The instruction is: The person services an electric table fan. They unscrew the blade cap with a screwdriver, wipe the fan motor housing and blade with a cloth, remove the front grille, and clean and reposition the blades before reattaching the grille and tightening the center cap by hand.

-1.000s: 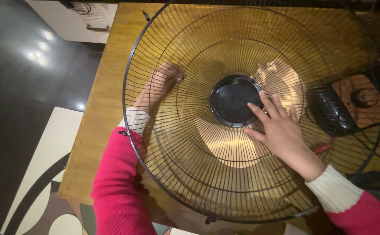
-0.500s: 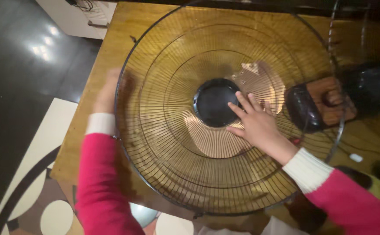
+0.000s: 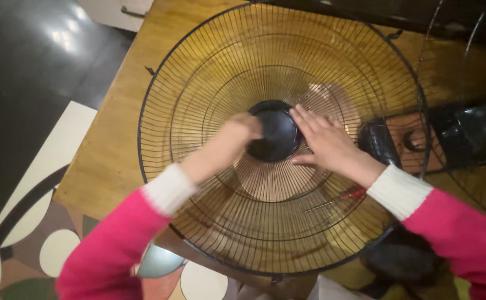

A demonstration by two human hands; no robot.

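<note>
Head view: a person in pink sleeves with white cuffs is working on a round black wire fan guard (image 3: 279,72), which is lying flat on a wooden table (image 3: 115,161), its face turned up toward the camera. Being circular, it is showing no long axis; its wires are radiating from a black centre cap (image 3: 276,130). The left hand (image 3: 237,133), blurred, is resting at the cap's left edge, its fingers apparently curled narrow against it, though the blur is making the grip hard to judge. The right hand (image 3: 323,141) is lying flat on the wires just right of the cap, fingers spread wide and gripping nothing. A black fan motor (image 3: 379,141) is sitting beneath the guard's right side. The table is standing over a dark glossy floor (image 3: 26,61) and a patterned rug (image 3: 37,244) at lower left.
</note>
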